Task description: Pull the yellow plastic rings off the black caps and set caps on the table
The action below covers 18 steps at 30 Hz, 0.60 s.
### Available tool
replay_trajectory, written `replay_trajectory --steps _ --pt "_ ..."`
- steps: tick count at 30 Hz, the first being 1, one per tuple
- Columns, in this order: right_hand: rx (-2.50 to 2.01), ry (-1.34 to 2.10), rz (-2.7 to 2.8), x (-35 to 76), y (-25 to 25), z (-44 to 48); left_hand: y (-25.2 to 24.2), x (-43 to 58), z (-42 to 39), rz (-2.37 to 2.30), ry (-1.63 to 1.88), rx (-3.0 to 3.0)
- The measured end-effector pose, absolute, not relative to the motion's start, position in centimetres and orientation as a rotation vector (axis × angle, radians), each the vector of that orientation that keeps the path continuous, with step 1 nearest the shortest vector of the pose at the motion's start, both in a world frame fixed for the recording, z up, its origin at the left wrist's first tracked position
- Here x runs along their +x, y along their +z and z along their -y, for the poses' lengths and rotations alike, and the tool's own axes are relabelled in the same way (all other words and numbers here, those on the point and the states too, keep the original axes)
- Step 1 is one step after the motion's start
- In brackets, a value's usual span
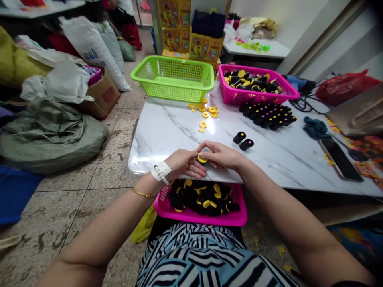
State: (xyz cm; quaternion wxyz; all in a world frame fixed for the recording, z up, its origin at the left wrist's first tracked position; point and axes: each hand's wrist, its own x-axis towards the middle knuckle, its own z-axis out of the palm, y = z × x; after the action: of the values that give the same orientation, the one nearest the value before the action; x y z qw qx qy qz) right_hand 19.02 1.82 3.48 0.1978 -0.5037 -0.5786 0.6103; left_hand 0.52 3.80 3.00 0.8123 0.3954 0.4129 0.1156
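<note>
My two hands meet over the front edge of the marble-patterned table. Between them is a small black piece with a yellow ring [202, 159] around its end, partly covered by fingers. My left hand [189, 162] supports it from the left, lower fingers stretched out. With thumb and fingers, my right hand [220, 154] pinches it from the other side. Two black cylinders [243, 140] lie just beyond my right hand. Loose yellow rings [203, 125] are scattered further back. Below the table edge, a pink basket [197, 220] in my lap holds many black pieces with yellow ends.
A green basket [176, 93] and a second pink basket [227, 93] of black pieces stand at the table's back. Black cylinders [266, 114] are lined up in rows before it. A phone [341, 159] lies at right; sacks [50, 135] crowd the floor at left.
</note>
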Motion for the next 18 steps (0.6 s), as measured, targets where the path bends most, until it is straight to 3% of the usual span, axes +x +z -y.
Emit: replay_trajectory --steps 9,18 --pt "-1.321 1.623 1.497 18.7 2.7 -0.3 2.4 -0.1 -3.0 -0.802 0.333 1.000" --pt "-1.386 1.564 1.229 17.1 2.0 5.2 1.9 0.0 -0.1 -0.800 0.193 0.998"
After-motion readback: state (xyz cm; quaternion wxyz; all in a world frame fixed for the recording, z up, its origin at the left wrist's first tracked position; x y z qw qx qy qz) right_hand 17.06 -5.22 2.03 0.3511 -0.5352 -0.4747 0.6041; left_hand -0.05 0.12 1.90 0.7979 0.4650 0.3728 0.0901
